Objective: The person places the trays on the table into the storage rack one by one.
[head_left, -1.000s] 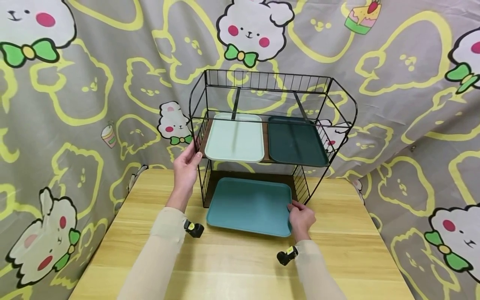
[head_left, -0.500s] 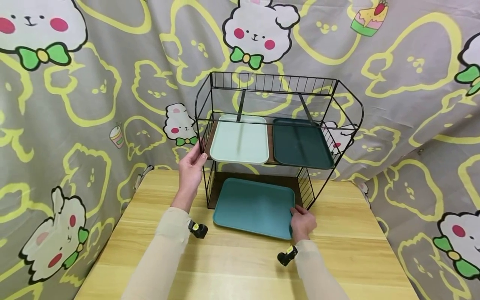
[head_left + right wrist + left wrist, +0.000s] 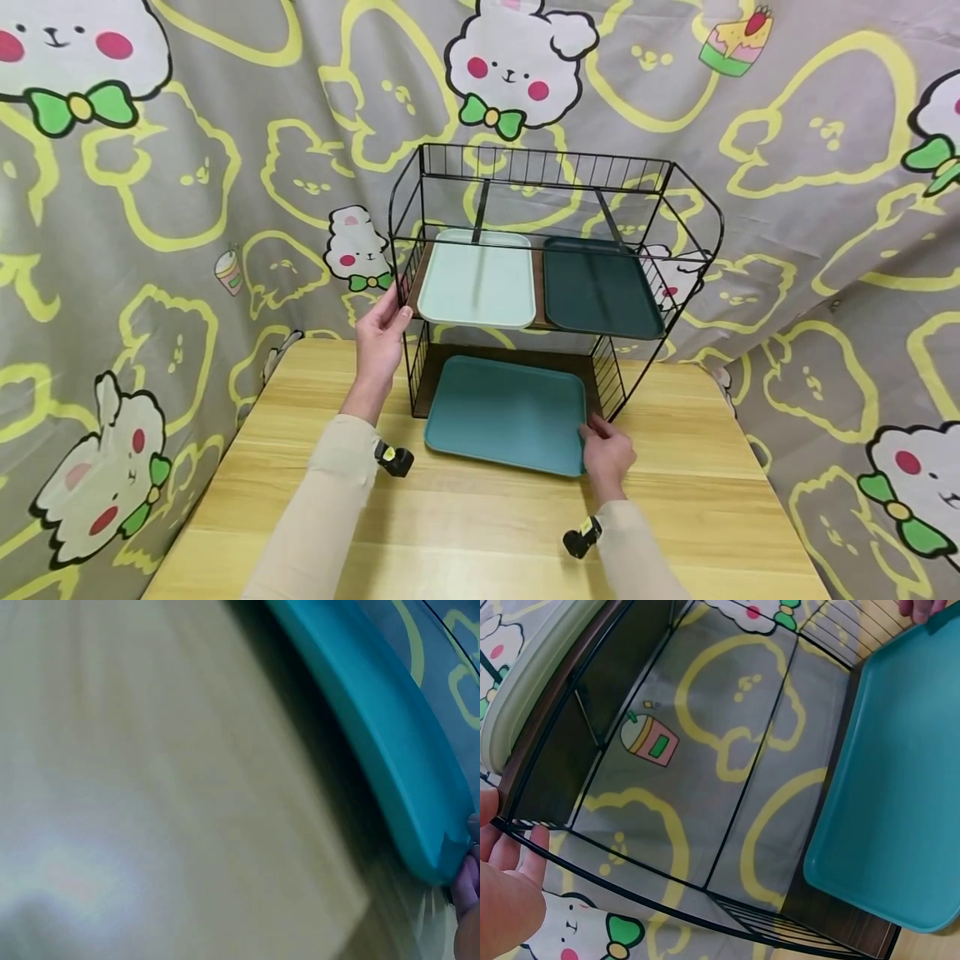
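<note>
A teal rectangular tray (image 3: 510, 417) lies askew, its back on the dark wooden lower shelf (image 3: 491, 353) of a black wire rack (image 3: 525, 175) and its front out over the table. My right hand (image 3: 609, 454) pinches the tray's right edge; in the right wrist view, fingers (image 3: 466, 881) show at its corner. My left hand (image 3: 377, 340) grips the rack's left front post near the upper shelf, thumb in front and fingers behind. On that upper shelf, a pale mint tray (image 3: 478, 279) and a dark green tray (image 3: 602, 287) lie side by side.
The rack stands toward the back of a light wooden table (image 3: 465, 533). A grey curtain with cartoon prints (image 3: 300, 100) hangs behind and along both sides. The two upper trays stick out slightly over their shelf's front edge.
The teal tray's right end has swung slightly forward since a second ago, leaving it more askew. My right wrist has lowered slightly in the last half second. My left hand keeps its place on the post.
</note>
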Tool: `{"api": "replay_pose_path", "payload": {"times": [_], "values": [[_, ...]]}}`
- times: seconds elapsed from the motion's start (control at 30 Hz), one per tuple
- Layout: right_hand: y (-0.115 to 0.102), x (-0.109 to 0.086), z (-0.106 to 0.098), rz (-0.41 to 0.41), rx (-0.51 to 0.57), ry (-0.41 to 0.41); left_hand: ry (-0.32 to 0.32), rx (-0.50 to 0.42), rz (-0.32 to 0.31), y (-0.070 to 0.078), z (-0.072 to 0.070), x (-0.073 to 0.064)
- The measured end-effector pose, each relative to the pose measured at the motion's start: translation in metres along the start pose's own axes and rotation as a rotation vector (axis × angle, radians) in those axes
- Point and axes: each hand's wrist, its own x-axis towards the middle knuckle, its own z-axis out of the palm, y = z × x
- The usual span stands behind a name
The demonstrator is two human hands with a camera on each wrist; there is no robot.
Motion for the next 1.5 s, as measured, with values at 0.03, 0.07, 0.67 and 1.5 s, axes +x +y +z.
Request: {"api": "replay_pose_path", "payload": {"times": [0.03,0.07,0.67,1.5], "values": [[0.001,-0.004,-0.001,-0.001,-0.007,0.001,0.004,0.002,0.002,0.0,-0.001,0.0],[0.003,-0.008,-0.001,0.0,-0.011,0.001,0.007,0.003,0.003,0.0,-0.002,0.0],[0.013,-0.019,0.012,-0.059,-0.119,0.093,0.026,0.004,-0.006,0.0,-0.004,-0.002],[0.025,-0.05,0.006,-0.163,-0.116,-0.057,0.007,-0.002,-0.012,0.001,0.002,-0.001]]}}
